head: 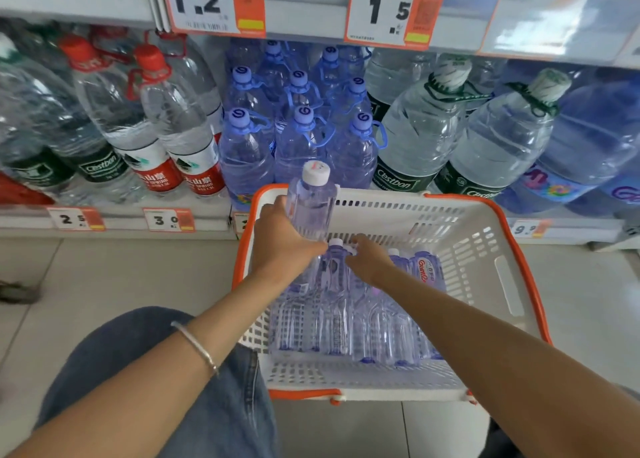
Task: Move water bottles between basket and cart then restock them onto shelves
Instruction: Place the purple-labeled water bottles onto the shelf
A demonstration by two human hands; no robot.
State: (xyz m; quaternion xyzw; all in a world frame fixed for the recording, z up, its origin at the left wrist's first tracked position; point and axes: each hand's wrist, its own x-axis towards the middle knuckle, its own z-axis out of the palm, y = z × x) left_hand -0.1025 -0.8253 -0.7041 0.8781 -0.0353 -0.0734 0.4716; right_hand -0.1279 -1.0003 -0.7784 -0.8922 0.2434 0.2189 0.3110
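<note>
A white basket with an orange rim (485, 249) stands on the floor before the shelf. Several small purple-tinted water bottles (346, 319) lie in it side by side. My left hand (280, 239) grips one such bottle (311, 201) upright, white cap up, above the basket's far left corner. My right hand (367, 260) reaches down into the basket, its fingers resting on the cap ends of the lying bottles; whether they curl round one is hidden.
The low shelf (114, 222) behind the basket holds large bottles: red-capped at left, blue-capped (301, 138) in the middle, green-labelled at right. Price tags line the shelf edges. My denim-clad knee (138, 371) is at lower left. Pale floor tiles surround the basket.
</note>
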